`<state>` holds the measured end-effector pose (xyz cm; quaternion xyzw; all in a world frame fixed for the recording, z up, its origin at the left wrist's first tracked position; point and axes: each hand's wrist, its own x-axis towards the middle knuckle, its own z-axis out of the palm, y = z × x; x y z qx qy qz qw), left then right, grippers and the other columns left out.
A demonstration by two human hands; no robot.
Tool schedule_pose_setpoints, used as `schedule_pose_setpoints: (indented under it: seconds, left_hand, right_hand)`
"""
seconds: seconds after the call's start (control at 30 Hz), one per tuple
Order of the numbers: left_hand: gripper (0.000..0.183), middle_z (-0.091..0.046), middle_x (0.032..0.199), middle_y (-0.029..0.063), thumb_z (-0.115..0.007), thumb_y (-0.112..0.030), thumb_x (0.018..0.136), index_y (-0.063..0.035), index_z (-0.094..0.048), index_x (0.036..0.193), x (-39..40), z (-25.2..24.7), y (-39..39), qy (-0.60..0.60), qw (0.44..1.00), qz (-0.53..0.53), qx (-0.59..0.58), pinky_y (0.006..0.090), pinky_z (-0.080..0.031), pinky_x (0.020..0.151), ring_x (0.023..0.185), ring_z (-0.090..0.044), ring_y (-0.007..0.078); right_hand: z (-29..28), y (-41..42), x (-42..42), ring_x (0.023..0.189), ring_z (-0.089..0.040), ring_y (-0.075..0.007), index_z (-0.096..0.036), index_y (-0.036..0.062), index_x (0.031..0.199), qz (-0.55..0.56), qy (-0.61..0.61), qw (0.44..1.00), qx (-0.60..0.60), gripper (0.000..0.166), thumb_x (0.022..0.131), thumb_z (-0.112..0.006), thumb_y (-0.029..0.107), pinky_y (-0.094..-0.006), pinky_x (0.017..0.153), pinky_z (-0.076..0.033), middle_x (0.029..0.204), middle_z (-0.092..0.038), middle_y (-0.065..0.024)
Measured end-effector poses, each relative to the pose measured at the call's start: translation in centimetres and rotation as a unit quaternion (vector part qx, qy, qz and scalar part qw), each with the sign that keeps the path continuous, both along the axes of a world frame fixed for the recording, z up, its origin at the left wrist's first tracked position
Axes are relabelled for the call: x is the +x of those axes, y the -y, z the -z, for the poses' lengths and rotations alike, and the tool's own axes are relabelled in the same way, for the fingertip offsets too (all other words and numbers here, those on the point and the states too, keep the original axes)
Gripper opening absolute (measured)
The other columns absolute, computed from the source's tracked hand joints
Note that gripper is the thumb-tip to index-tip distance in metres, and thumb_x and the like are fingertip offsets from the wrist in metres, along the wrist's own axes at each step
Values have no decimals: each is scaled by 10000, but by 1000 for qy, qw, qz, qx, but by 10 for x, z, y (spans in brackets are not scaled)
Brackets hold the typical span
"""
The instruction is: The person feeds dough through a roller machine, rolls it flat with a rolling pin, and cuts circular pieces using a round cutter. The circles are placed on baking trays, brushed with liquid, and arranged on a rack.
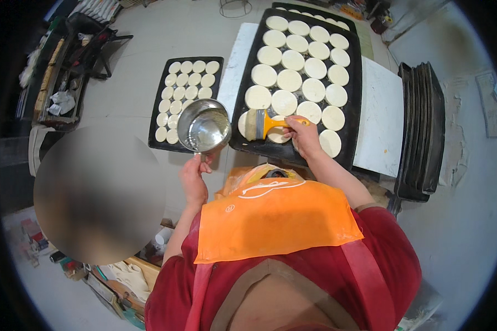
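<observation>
My right hand (301, 134) grips the yellow handle of a wide pastry brush (256, 124). Its pale bristles lie over a dough round at the near left corner of a large black baking tray (241, 142); whether they touch the dough I cannot tell. Rows of flat, round dough pieces (284, 102) fill this tray. My left hand (194, 173) holds a metal saucepan (204, 125) by its handle, left of the tray. Clear liquid shines inside the pan. Below and behind the pan lies a second black tray (151, 124) with smaller-looking dough rounds (182, 79), partly hidden by the pan.
The large tray rests on a white table (377, 120). Another filled tray (348, 18) shows beyond it. Several dark trays (420, 132) stand on edge at the right, by the wall. A black chair (93, 41) and shelving stand at the left. A blurred circle hides the lower left.
</observation>
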<state>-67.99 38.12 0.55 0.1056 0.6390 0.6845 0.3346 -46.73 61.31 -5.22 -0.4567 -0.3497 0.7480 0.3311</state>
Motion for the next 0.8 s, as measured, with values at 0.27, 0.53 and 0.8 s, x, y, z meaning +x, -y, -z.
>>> schedule_pose_setpoints:
  seconds: [0.27,0.53,0.8]
  left_hand:
    - [356,-586,708,121,-469,-172,960,-46,-434,629,-41,0,-25,7,1000,22,0,298,-422,678,753,-595,204]
    - [364,-619,753,162,-481,-151,958,-34,-433,617,-82,-16,-47,15,996,87,-6,353,-491,809,815,-634,234]
    - [369,-547,662,97,-484,-160,958,-44,-438,611,-118,-15,-29,-10,996,86,11,353,-463,798,804,-626,238]
  right_hand:
    - [-84,-14,118,591,-620,-227,-655,4,888,-1,448,827,341,177,782,-615,139,-339,560,-497,724,-634,-139]
    - [-64,18,-60,663,-620,-290,-642,8,884,-7,265,849,458,164,773,-618,126,-374,622,-502,786,-631,-169]
    - [-63,-72,68,638,-652,-212,-673,4,803,131,487,828,244,143,736,-653,129,-346,574,-517,753,-676,-117]
